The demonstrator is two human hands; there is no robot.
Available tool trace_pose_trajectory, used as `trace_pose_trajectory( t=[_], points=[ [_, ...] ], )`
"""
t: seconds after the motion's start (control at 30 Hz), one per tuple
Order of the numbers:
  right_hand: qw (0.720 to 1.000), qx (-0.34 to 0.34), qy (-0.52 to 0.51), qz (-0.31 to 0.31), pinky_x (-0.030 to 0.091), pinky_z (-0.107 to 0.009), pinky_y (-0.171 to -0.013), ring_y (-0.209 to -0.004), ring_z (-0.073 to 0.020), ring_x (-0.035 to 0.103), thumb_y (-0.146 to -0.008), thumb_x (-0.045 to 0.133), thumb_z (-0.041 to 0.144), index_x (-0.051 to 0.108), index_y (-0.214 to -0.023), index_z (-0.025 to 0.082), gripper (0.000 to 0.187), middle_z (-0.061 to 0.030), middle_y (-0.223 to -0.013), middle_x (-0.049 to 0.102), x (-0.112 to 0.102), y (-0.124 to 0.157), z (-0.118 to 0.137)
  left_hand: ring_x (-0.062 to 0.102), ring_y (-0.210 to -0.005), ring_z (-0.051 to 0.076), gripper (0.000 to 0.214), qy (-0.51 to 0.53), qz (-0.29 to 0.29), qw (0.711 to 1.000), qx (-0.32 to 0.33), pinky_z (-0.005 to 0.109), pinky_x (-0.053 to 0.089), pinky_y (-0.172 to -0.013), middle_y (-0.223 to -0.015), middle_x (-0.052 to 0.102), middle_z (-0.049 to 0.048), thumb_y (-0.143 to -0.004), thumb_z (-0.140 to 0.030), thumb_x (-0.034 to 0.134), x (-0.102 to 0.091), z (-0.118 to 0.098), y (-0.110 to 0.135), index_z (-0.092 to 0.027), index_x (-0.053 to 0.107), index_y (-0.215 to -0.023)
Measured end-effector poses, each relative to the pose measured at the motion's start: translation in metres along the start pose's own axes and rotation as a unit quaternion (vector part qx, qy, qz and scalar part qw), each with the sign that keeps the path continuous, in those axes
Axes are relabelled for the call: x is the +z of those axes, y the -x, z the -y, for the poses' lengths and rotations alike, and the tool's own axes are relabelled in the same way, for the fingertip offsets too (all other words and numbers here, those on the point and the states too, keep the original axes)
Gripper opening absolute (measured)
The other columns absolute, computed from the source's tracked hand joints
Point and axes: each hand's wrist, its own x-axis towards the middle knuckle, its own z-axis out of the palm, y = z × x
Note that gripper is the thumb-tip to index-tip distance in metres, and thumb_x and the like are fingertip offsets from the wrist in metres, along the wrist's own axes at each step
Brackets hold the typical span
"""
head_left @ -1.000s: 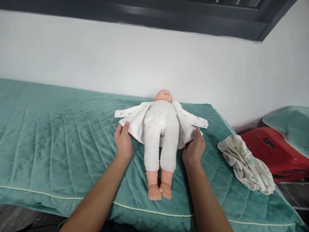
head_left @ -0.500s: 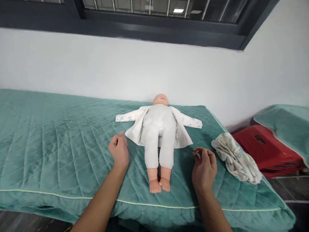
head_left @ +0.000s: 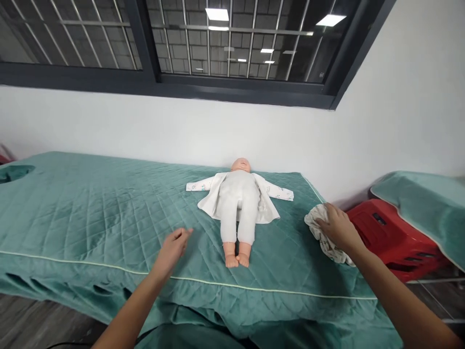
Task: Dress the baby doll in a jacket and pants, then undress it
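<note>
A baby doll (head_left: 240,189) lies on its back on the green quilted bed cover, head toward the wall and bare feet toward me. Its white jacket (head_left: 269,209) is spread wide, with patterned sleeves stretched out to both sides. To the right, a crumpled white patterned cloth (head_left: 325,242) rests near the bed's edge. Over its top, my right hand (head_left: 337,225) grips the fabric between thumb and fingers; the palm side is hidden. My left hand (head_left: 175,246) hovers left of the doll's legs, fingers curled in, nothing visible in them.
A red plastic stool-like object (head_left: 392,232) stands beyond the bed's right edge, partly under another green cover (head_left: 417,198). A white wall (head_left: 181,126) with a dark-framed barred window (head_left: 232,92) rises behind the bed. The cover has an opening (head_left: 16,173) at far left.
My right hand has moved right, from beside the doll's feet onto the crumpled cloth. My left hand stays left of the doll, slightly lower. The view has tilted up, showing more window.
</note>
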Motion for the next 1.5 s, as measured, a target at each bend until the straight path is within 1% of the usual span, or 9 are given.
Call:
trace_pose_trajectory(
  t=[0.17, 0.4, 0.6, 0.73, 0.93, 1.07, 1.2, 1.3, 1.5],
  points=[
    [0.994, -0.043, 0.037, 0.097, 0.047, -0.039, -0.094, -0.116, -0.0308, 0.063, -0.090, 0.046, 0.017, 0.059, -0.128, 0.010, 0.040, -0.0225, -0.132, 0.064, -0.011, -0.034, 0.015, 0.041, -0.054, 0.012, 0.045, -0.099, 0.143, 0.984, 0.039, 0.026, 0.032, -0.057, -0.054, 0.043, -0.0061, -0.080, -0.058, 0.064, 0.012, -0.033, 0.009, -0.021, 0.043, -0.065],
    [0.981, -0.137, 0.045, 0.133, 0.039, -0.031, -0.070, -0.084, -0.0215, 0.064, -0.097, 0.039, 0.023, 0.062, -0.095, 0.021, 0.023, -0.0086, -0.098, 0.072, -0.057, -0.033, 0.051, 0.049, -0.060, 0.013, 0.037, -0.076, 0.208, 0.974, 0.058, 0.027, 0.036, -0.062, -0.061, 0.051, -0.0045, -0.079, -0.051, 0.069, 0.028, -0.048, 0.017, -0.019, 0.051, -0.071],
    [0.973, -0.168, 0.061, 0.145, 0.046, -0.034, -0.086, -0.113, -0.0259, 0.062, -0.093, 0.053, 0.028, 0.062, -0.112, 0.024, 0.022, -0.0091, -0.124, 0.068, -0.056, -0.023, 0.063, 0.048, -0.063, 0.012, 0.031, -0.045, 0.268, 0.960, 0.061, 0.027, 0.035, -0.065, -0.064, 0.055, -0.0024, -0.083, -0.043, 0.070, 0.041, -0.038, 0.028, -0.017, 0.056, -0.074],
    [0.977, -0.132, 0.097, 0.136, 0.043, -0.047, -0.102, -0.133, -0.0351, 0.052, -0.089, 0.056, 0.026, 0.057, -0.128, 0.019, 0.040, -0.0176, -0.142, 0.057, -0.031, -0.023, 0.046, 0.046, -0.061, 0.011, 0.027, 0.158, 0.260, 0.951, 0.049, 0.027, 0.037, -0.065, -0.065, 0.050, -0.0027, -0.085, -0.033, 0.067, 0.040, -0.038, 0.042, -0.018, 0.050, -0.070],
    [0.975, -0.109, 0.093, 0.167, 0.051, -0.049, -0.078, -0.098, -0.0390, 0.068, -0.095, 0.046, 0.034, 0.064, -0.099, 0.020, 0.024, -0.0210, -0.106, 0.072, -0.017, -0.038, 0.021, 0.036, -0.052, 0.009, 0.019, 0.484, 0.285, 0.827, 0.011, 0.026, 0.038, -0.056, -0.066, 0.040, -0.0034, -0.085, -0.023, 0.059, 0.033, -0.067, 0.055, -0.018, 0.047, -0.070],
    [0.981, -0.120, 0.051, 0.144, 0.049, -0.047, -0.066, -0.082, -0.0382, 0.070, -0.097, 0.043, 0.045, 0.065, -0.092, 0.025, 0.030, -0.0190, -0.093, 0.073, -0.027, -0.037, 0.017, 0.034, -0.050, 0.008, 0.017, 0.527, 0.285, 0.801, -0.001, 0.026, 0.039, -0.054, -0.065, 0.038, -0.0032, -0.082, -0.025, 0.060, 0.028, -0.076, 0.056, -0.018, 0.049, -0.071],
    [0.984, -0.158, -0.054, 0.065, 0.048, -0.043, -0.061, -0.059, -0.0308, 0.064, -0.092, 0.051, 0.065, 0.068, -0.087, 0.031, 0.038, -0.0096, -0.068, 0.068, -0.052, -0.027, 0.031, 0.033, -0.049, 0.008, 0.020, 0.525, 0.281, 0.804, -0.001, 0.027, 0.038, -0.052, -0.064, 0.037, -0.0030, -0.081, -0.027, 0.061, 0.025, -0.076, 0.058, -0.019, 0.047, -0.069],
    [0.963, -0.202, -0.176, 0.002, 0.048, -0.039, -0.059, -0.056, -0.0278, 0.062, -0.086, 0.067, 0.056, 0.074, -0.087, 0.027, 0.030, -0.0067, -0.066, 0.070, -0.085, -0.021, 0.057, 0.034, -0.050, 0.008, 0.019, 0.522, 0.276, 0.807, 0.010, 0.026, 0.038, -0.053, -0.065, 0.037, -0.0033, -0.080, -0.025, 0.063, 0.027, -0.076, 0.058, -0.018, 0.048, -0.069],
    [0.947, -0.183, -0.221, 0.147, 0.050, -0.033, -0.054, -0.071, -0.0252, 0.068, -0.086, 0.063, 0.061, 0.080, -0.093, 0.027, 0.038, -0.0044, -0.087, 0.077, -0.179, -0.014, 0.130, 0.044, -0.060, 0.010, 0.024, 0.397, 0.148, 0.901, 0.093, 0.026, 0.042, -0.062, -0.065, 0.044, -0.0032, -0.083, -0.027, 0.071, 0.041, -0.097, 0.054, -0.018, 0.054, -0.070]
  ],
)
